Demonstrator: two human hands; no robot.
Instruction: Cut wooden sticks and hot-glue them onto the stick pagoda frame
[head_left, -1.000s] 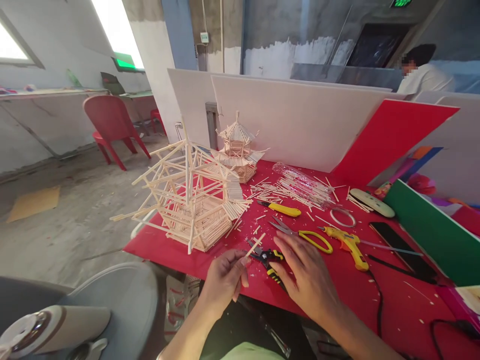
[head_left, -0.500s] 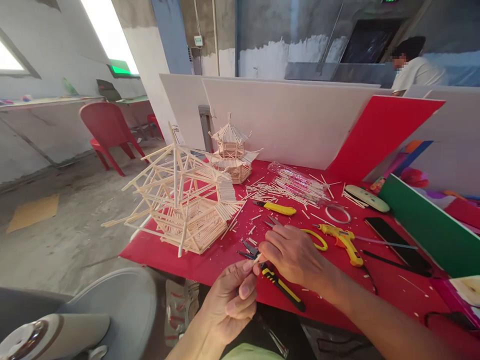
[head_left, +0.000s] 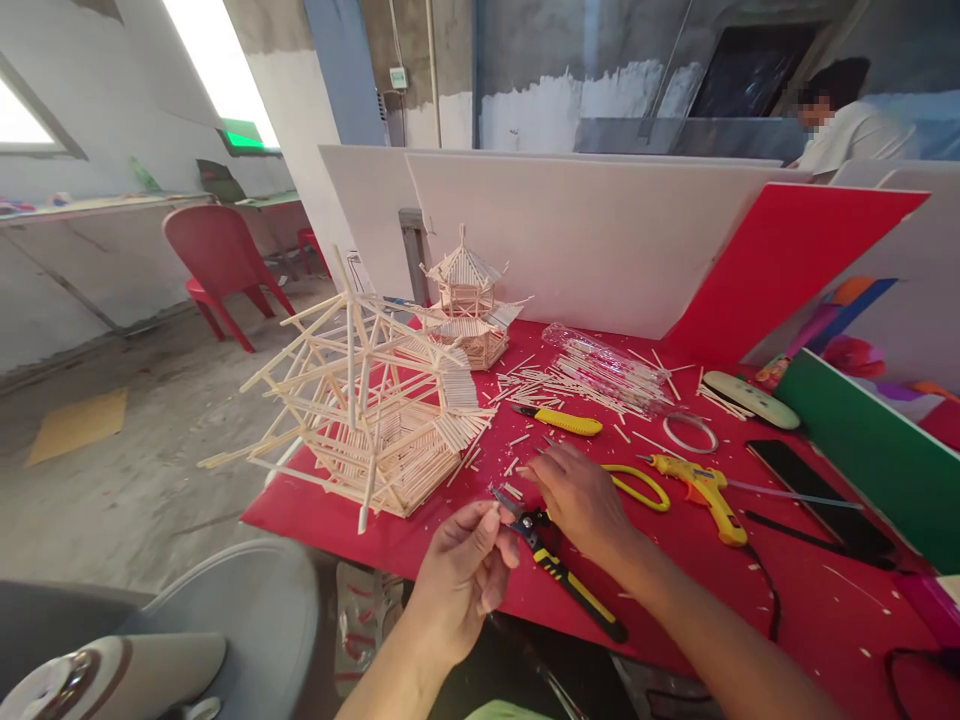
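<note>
My left hand [head_left: 469, 565] is closed in a pinch on a short wooden stick [head_left: 496, 508], mostly hidden by thumb and forefinger. My right hand [head_left: 581, 500] is apart from it, fingers loosely stretched over the table near short cut stick pieces [head_left: 513, 490]. Just below the right hand lie pliers [head_left: 574, 590] with black and yellow handles, jaws partly behind my left fingertips. Yellow-handled scissors [head_left: 649, 500] stick out beneath the right hand. To the left stands a large open pavilion frame [head_left: 364, 400] of wooden sticks, with part of its roof covered.
A smaller stick pavilion [head_left: 466, 300] stands behind. On the red tabletop [head_left: 675, 610] lie a yellow utility knife [head_left: 566, 420], loose sticks [head_left: 600, 375], a tape roll [head_left: 690, 433], a glue gun [head_left: 701, 490] and a phone [head_left: 817, 490]. A bottle [head_left: 142, 670] stands on a grey stool [head_left: 262, 620].
My right hand has let go of the stick and moved slightly up and right, away from my left hand. The left hand still pinches it. The view has shifted slightly.
</note>
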